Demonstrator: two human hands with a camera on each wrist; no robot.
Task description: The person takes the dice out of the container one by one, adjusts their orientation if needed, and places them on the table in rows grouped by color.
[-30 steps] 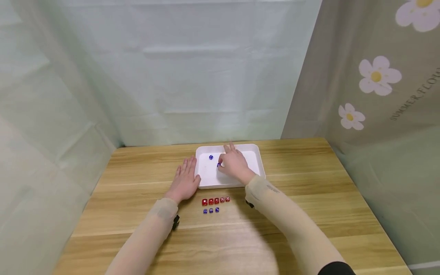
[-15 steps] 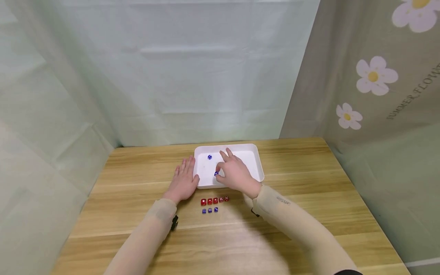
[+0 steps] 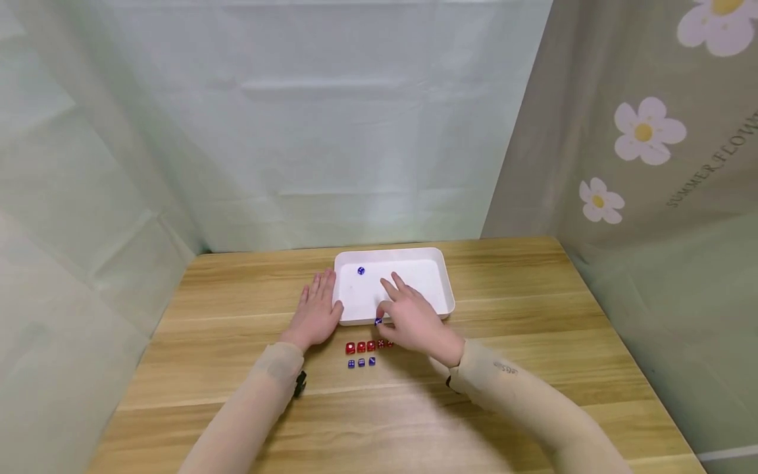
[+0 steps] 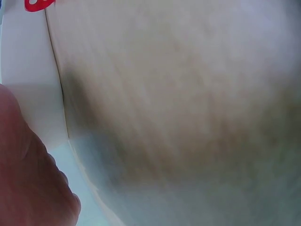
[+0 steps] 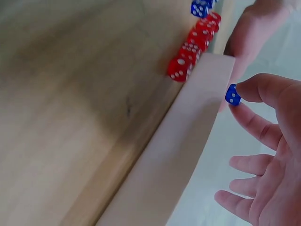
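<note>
Thumb and forefinger of my right hand [image 3: 419,322] pinch a blue die [image 5: 233,95] at the near edge of the white tray [image 3: 441,316]; the other fingers are spread. My left hand [image 3: 315,315] lies flat on the table against the tray's left side, fingers straight. Inside the tray, one blue die [image 3: 361,270] sits toward the back left. In front of the tray runs a row of several red dice [image 3: 361,347], its right end partly behind my right hand. Nearer to me lie three blue dice in a row, the middle one [image 3: 361,363] among them.
The wooden table [image 3: 521,368] reaches back to a pale cloth wall [image 3: 367,131]. On the right hangs a grey cloth with printed flowers [image 3: 643,132]. In the left wrist view, a red die [image 4: 37,4] shows at the top corner.
My right hand has brought the pinched blue die from the middle of the tray toward me, to the tray's near edge. The left hand stays by the tray.
</note>
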